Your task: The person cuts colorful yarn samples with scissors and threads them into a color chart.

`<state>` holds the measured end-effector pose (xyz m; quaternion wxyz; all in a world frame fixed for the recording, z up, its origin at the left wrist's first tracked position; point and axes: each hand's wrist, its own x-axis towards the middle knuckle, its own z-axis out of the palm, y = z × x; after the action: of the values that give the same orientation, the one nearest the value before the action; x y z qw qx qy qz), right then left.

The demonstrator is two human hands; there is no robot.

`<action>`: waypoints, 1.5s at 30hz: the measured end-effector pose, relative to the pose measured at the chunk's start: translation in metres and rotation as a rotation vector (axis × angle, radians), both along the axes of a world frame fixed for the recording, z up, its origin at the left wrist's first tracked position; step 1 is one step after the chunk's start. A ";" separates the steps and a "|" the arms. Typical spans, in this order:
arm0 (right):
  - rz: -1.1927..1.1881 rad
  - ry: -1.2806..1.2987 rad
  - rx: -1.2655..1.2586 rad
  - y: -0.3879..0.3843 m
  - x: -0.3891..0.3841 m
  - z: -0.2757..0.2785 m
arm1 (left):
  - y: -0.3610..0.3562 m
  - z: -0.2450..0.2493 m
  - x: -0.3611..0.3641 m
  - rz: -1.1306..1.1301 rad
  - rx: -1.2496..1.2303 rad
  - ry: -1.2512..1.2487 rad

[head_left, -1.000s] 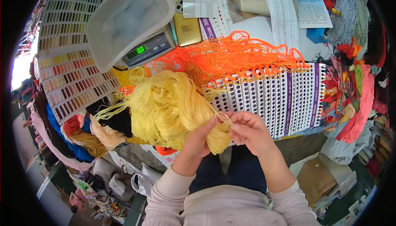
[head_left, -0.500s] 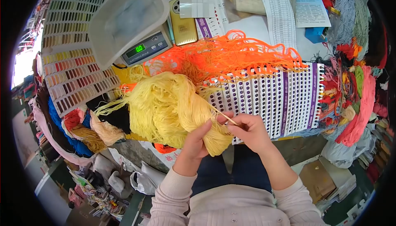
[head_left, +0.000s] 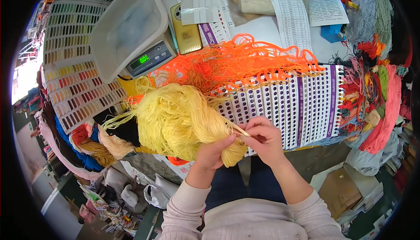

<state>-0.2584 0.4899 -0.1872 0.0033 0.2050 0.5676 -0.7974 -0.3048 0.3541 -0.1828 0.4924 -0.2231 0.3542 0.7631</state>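
A big bundle of yellow thread [head_left: 168,117] lies at the table's front edge, and its right end hangs over the edge as a thick skein. My left hand [head_left: 212,151] is wrapped round that end, thumb on top. My right hand [head_left: 262,138] pinches a thin bunch of strands [head_left: 236,129] drawn out from the skein, just right of my left thumb. Beneath and to the right are white cards punched with rows of holes [head_left: 280,108]. Orange thread [head_left: 227,67] looped through their upper holes spreads behind the yellow bundle.
Behind stands a digital scale [head_left: 148,59] bearing a white plastic tub [head_left: 103,43], beside a gold phone [head_left: 186,30]. Colour sample charts [head_left: 74,65] are at the left. Papers [head_left: 286,17] lie at the back. Coloured skeins [head_left: 385,108] hang at the right. A cardboard box [head_left: 341,189] sits below.
My right hand has shifted slightly, and the strands it pinches now look like a wider bunch near my left thumb. My left hand keeps hold of the skein. The view has tilted slightly.
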 end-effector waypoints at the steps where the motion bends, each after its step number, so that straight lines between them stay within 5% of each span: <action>1: -0.077 0.066 0.005 -0.001 0.000 0.000 | -0.004 -0.003 0.002 0.040 0.024 -0.011; 4: -0.202 0.034 -0.853 0.035 0.003 0.012 | -0.054 -0.032 0.002 0.306 0.214 0.101; 6: -0.267 0.060 -0.861 0.085 0.016 0.012 | -0.129 -0.048 -0.010 0.582 0.149 0.224; 7: -0.333 0.094 -0.766 0.127 0.029 0.006 | -0.179 -0.051 -0.017 0.675 -0.169 0.282; 8: -0.415 0.131 -0.668 0.178 0.048 0.001 | -0.234 -0.047 -0.024 0.681 -0.401 0.339; 9: -0.742 0.090 -0.731 0.240 0.070 0.007 | -0.279 -0.040 -0.030 0.644 -0.559 0.390; 11: -0.509 0.399 -0.511 0.341 0.104 0.024 | -0.303 -0.031 -0.036 0.403 -0.609 0.539; 12: -0.426 0.564 -0.374 0.341 0.090 0.050 | -0.298 -0.029 -0.038 0.254 -0.595 0.635; 13: -0.603 0.383 0.003 0.324 0.082 0.055 | -0.295 -0.028 -0.039 0.118 -0.577 0.735; 16: -0.392 -0.151 0.276 0.185 0.017 0.005 | -0.159 -0.051 -0.023 0.372 -0.388 0.228; 18: -0.122 -0.198 0.322 0.111 -0.006 -0.039 | -0.078 -0.060 -0.020 0.160 -0.259 -0.068; 23: -0.004 0.034 0.911 0.025 -0.021 -0.099 | 0.038 -0.094 -0.021 -0.080 -0.615 0.265; 26: 0.062 0.082 0.933 0.026 -0.018 -0.105 | 0.045 -0.090 -0.023 -0.171 -0.674 0.514; 31: 0.244 0.179 1.130 0.025 -0.017 -0.083 | 0.042 -0.089 -0.026 -0.172 -0.580 0.478; 38: 0.141 0.134 0.809 0.031 -0.016 -0.099 | 0.046 -0.105 -0.023 -0.136 -0.538 0.433; 41: 0.144 0.115 0.816 0.032 -0.017 -0.102 | 0.034 -0.069 -0.031 0.115 -0.305 0.007; 42: 0.154 0.133 0.831 0.033 -0.017 -0.105 | 0.015 -0.075 -0.031 0.165 0.035 -0.089; 45: 0.151 0.105 0.665 0.033 -0.013 -0.108 | 0.000 -0.075 -0.032 0.219 0.444 -0.313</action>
<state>-0.2719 0.5227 -0.2947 -0.0340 0.1110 0.8095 -0.5756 -0.3364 0.3542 -0.2574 0.4924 -0.2616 0.0720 0.8270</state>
